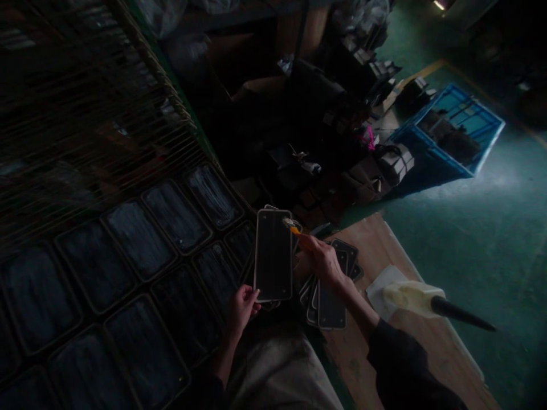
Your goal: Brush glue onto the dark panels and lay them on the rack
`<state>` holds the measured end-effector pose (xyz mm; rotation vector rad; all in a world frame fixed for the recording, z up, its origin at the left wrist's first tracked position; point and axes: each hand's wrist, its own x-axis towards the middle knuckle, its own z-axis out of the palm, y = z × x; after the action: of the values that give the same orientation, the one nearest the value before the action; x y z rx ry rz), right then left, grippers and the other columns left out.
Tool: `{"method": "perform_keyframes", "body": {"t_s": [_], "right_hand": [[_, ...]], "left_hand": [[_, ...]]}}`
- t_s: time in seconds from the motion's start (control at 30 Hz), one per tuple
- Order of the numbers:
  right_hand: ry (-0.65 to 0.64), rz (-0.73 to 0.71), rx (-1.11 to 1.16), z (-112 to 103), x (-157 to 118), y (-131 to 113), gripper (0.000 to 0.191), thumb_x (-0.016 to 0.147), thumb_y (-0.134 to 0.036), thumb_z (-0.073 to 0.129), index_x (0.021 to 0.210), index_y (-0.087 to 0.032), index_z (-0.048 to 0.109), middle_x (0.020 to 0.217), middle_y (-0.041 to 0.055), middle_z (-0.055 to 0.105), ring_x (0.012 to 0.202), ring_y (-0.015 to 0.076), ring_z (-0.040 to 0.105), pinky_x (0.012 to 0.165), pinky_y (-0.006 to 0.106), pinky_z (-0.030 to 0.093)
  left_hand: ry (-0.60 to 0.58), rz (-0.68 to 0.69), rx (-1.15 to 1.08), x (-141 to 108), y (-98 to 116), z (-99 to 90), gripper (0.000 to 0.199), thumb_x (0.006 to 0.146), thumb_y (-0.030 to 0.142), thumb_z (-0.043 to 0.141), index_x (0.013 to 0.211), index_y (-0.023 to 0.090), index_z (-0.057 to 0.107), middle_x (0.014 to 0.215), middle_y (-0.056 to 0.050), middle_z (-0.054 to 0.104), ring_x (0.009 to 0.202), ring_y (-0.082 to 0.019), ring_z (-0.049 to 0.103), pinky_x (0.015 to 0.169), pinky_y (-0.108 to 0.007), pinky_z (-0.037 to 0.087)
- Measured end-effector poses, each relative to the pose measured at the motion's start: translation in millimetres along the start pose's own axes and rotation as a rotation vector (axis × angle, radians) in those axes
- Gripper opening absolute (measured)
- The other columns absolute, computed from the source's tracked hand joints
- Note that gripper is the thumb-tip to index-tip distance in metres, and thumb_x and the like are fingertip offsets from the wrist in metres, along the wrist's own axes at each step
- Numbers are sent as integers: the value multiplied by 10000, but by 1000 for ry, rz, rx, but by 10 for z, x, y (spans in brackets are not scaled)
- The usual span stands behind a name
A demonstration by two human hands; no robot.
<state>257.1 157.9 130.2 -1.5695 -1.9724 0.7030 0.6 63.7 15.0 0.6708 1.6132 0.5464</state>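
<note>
My left hand (244, 304) is closed on the lower left corner of a dark, flat rectangular panel (273, 256) with rounded corners, a pale rim and small round marks near its corners. Beneath it, the edge of another such panel shows. My right hand (327, 259) grips a small brush (293, 228) with an orange handle, its bristles over the panel's upper right corner. Poor light hides whether the bristles touch. Under my right forearm lies a stack of similar panels (332, 307). To my left, rows of panels (139, 239) lie side by side, several with whitish streaks.
A wooden board (363, 359) on the right bears a pale bottle (410, 297) with a long dark nozzle, on a whitish sheet. Wire racking (166, 85) rises at left. Boxes and dark parts crowd the back, beside a blue crate (459, 165) on the green floor (491, 239).
</note>
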Motion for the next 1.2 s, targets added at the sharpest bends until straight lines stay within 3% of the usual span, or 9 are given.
{"method": "perform_keyframes", "body": {"t_s": [0.17,0.3,0.63,0.73,0.9,1.0,1.1,1.2], "right_hand": [[-28,-40,-117,136,299,50,279,1008,-276,402,1213,-195,572,940,72,662,777,179,632,667,243,455],[-59,-10,-130,223,267,59,275,1008,-288,405,1200,-188,575,931,72,662,756,174,624,647,234,440],[-287,124,90,209,-744,-417,236,1005,-270,409,1141,-211,592,814,25,657,636,134,613,557,201,439],[-194,132,103,130,-574,-362,256,1005,-293,410,1162,-203,592,857,39,671,673,139,633,601,206,463],[-37,21,-31,110,189,-38,303,1000,-292,414,1217,-173,589,970,78,679,807,175,649,680,239,466],[-7,-3,-74,187,426,84,313,1000,-302,419,1220,-164,593,998,88,679,831,183,646,691,243,461],[-41,24,-94,265,330,99,290,987,-274,440,1217,-175,587,985,71,678,790,175,637,655,229,446],[-148,34,-115,310,-53,0,283,976,-218,429,1216,-183,575,946,63,662,757,168,620,638,226,431]], "left_hand": [[-24,-14,-38,16,-43,-35,396,675,492,727,790,166,534,636,-13,659,449,-144,644,359,-176,448],[-31,3,-52,7,-52,-40,388,694,495,712,791,163,537,632,-7,647,470,-142,652,386,-177,470],[-17,-3,-90,2,-48,-53,407,674,516,715,792,164,548,632,-2,643,464,-134,647,381,-170,449],[-38,11,-97,15,-84,-57,412,679,524,710,804,168,544,645,-5,653,476,-136,654,402,-180,468],[-37,-7,-92,32,-107,-57,434,673,535,714,813,166,532,669,-18,664,478,-149,657,416,-210,495],[-42,0,-89,31,-101,-61,428,681,531,710,810,163,533,669,-24,666,482,-156,660,419,-215,500],[-41,20,-97,22,-94,-65,406,692,516,709,807,164,542,672,-23,665,489,-150,662,421,-202,493],[-32,15,-106,16,-88,-67,382,696,490,711,807,163,546,666,-16,658,490,-144,663,418,-185,485]]}}
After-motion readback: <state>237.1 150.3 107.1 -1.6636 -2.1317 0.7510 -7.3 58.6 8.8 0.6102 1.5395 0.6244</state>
